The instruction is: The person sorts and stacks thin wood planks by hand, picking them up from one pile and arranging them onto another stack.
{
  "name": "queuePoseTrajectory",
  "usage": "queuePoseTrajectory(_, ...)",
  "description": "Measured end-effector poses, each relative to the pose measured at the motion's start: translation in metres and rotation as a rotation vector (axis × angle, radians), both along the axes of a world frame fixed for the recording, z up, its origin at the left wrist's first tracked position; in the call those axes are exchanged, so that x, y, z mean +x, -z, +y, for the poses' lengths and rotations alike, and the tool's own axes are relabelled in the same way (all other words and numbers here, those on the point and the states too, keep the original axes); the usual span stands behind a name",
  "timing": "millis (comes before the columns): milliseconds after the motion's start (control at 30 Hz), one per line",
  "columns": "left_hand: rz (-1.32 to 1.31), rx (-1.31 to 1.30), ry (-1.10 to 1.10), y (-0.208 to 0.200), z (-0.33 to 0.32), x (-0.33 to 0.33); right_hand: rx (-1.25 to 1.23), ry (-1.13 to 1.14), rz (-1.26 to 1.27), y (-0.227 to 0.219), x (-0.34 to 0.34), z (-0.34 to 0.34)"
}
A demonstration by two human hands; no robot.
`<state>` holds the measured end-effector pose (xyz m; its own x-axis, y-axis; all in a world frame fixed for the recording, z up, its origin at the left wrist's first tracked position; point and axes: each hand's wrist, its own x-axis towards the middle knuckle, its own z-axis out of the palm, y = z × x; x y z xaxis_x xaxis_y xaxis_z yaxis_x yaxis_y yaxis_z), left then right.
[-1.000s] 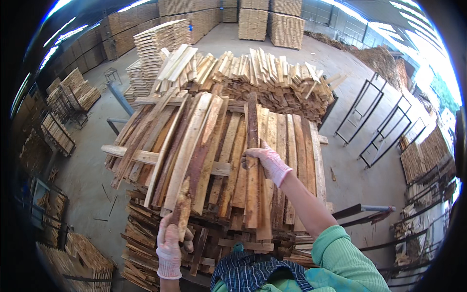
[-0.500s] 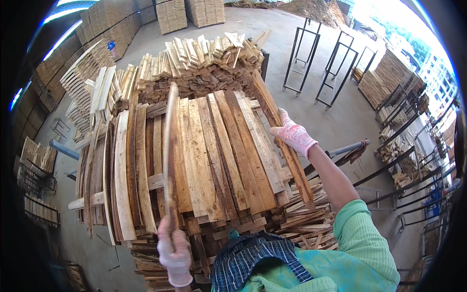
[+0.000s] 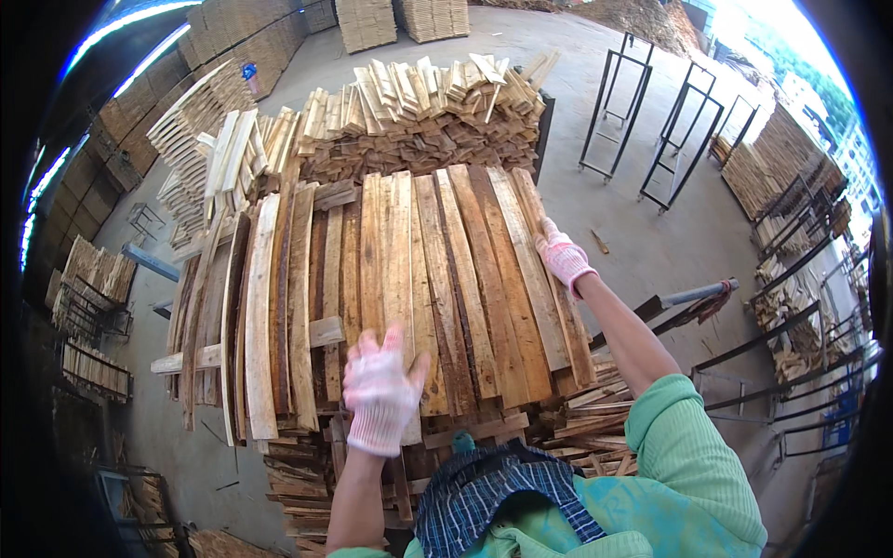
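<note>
A row of long, rough wooden boards lies side by side in front of me, some with bark along their edges. Over the near part of the middle boards is my left hand in a pinkish-white knit glove, fingers spread, holding nothing. My right hand, gloved alike, grips the outer edge of the rightmost board near its far end; its fingertips are partly hidden. That board lies against the row. Crosswise wooden strips show beneath the boards on the left, where gaps remain between some pieces.
Behind the row stands a heap of stacked short boards. Loose offcuts lie below at the near right. A metal bar juts out on the right. Black wheeled frames stand farther back, and tall timber stacks line the left.
My left hand has let go of a board it held on edge, now laid in the row, and moved forward. The right-hand board has come from slanting to lying along the row.
</note>
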<state>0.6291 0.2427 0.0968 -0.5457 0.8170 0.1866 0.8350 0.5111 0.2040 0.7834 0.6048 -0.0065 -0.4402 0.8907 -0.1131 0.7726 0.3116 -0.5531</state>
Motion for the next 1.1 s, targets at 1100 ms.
queuePoseTrajectory(1100, -0.076, 0.136, 0.114, 0.084, 0.035, -0.042, -1.076, 0.341, -0.338, 0.375, 0.375, -0.424)
